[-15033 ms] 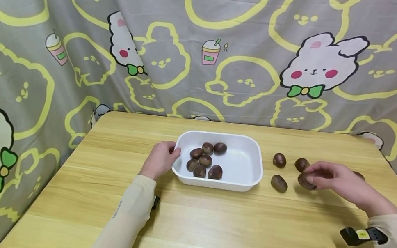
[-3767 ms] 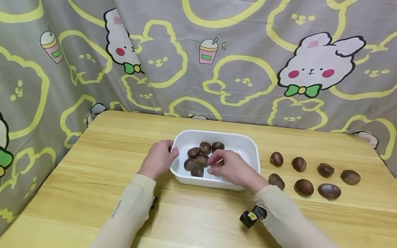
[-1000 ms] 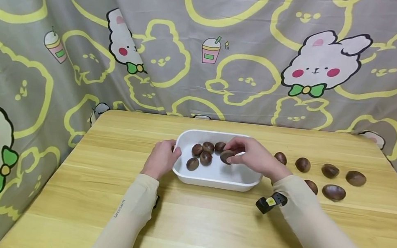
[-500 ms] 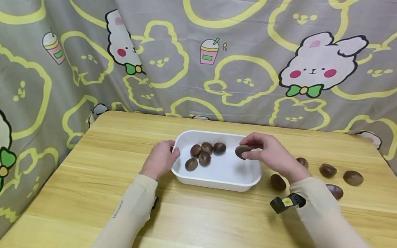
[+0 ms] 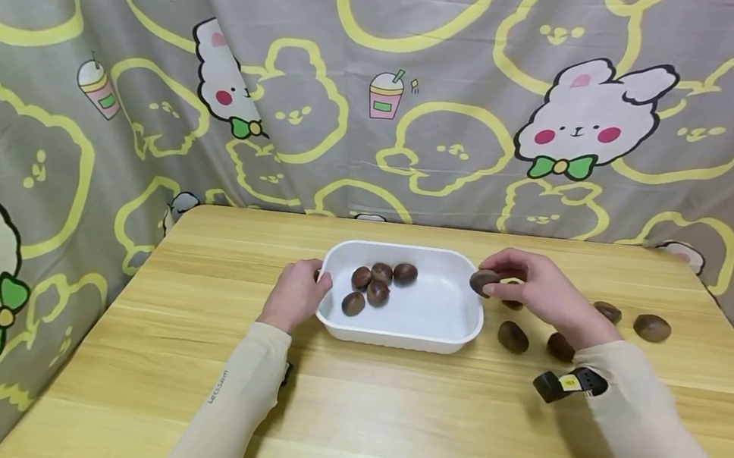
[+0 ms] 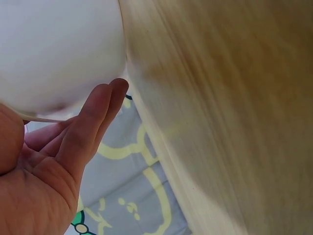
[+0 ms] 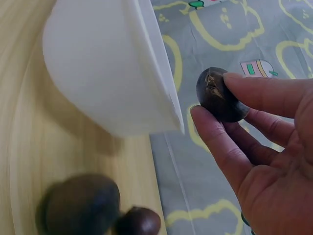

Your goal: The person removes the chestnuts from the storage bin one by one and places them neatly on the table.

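Observation:
A white plastic tray (image 5: 436, 310) stands on the table, with several brown chestnuts (image 5: 378, 293) grouped in its left half. My left hand (image 5: 295, 295) holds the tray's left end, thumb at the rim and fingers along the outer wall (image 6: 63, 54). Between the thumb and fingers of my right hand (image 5: 535, 288) a chestnut (image 5: 483, 282) is pinched. It is off the table, at the tray's right rim in the head view; the right wrist view shows it apart from the tray wall (image 7: 107, 63).
More chestnuts (image 5: 513, 337) lie on the table right of the tray, some partly hidden by my right hand and wrist. One chestnut (image 5: 652, 327) lies farthest right. A patterned curtain (image 5: 454, 79) hangs behind the wooden table (image 5: 371, 420).
My right hand has carried the pinched chestnut rightward from over the tray to its right rim. Fewer chestnuts lie in the tray than 15 seconds ago. The left hand stays at the tray's left end.

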Demonstrator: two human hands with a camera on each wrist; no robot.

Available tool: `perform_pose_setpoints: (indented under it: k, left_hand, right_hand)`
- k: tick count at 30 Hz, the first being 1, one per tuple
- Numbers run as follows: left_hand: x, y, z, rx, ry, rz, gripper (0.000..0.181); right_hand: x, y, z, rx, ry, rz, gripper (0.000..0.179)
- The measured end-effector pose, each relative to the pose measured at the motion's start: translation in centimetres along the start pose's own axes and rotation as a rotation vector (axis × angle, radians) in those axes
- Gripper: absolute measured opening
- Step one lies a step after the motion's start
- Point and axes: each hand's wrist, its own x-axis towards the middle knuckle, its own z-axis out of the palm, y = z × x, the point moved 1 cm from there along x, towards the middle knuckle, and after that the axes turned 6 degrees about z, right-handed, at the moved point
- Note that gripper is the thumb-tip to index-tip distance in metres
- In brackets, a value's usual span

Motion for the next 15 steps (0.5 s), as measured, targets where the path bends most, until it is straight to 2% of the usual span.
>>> perform_pose_setpoints:
  k: [8,15]
  left_hand:
    - [-0.1,0.0,-0.1,0.006,0.011,0.002,0.028]
    - [-0.1,0.2,-0.1,0.003,0.008,0.004,0.028]
  right_hand:
    - [-1.6,0.7,-2.5,-0.026,0.081,-0.004,0.040]
    - [-3.4,1.5,-4.7,-0.068,0.163,0.048,0.043]
